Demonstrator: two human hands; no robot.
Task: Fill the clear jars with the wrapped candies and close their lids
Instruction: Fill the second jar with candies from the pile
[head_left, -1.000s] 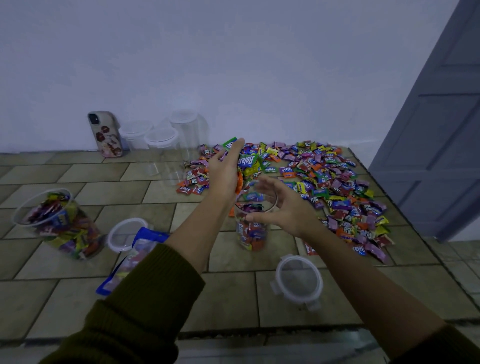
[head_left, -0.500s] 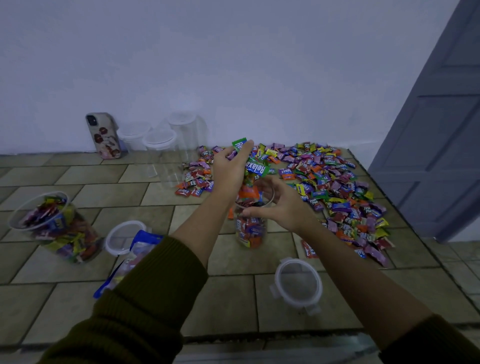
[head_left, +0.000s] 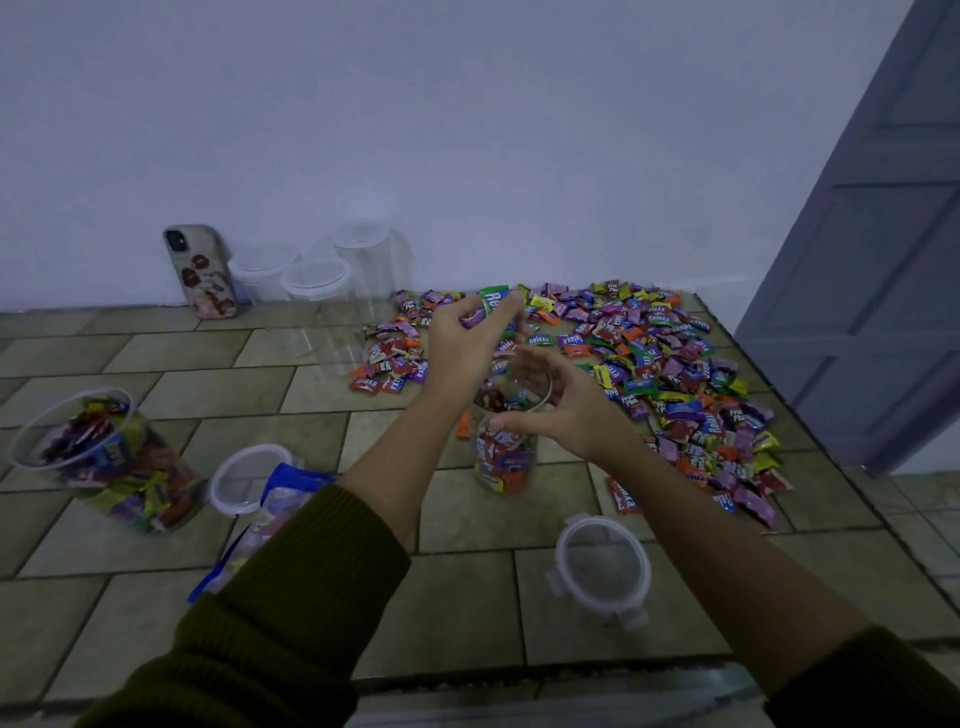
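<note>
Forearms (head_left: 387, 457) outstretched; L hand (head_left: 467, 345) clutches candies (head_left: 492, 301) over jar (head_left: 505, 460), R hand (head_left: 563, 413) spread, cupping rim.

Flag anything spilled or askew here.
The wrapped candies lie loose across the tiles. The filled jar at left looks tilted, though the wide lens may cause that. One orange candy lies apart beside the middle jar.
</note>
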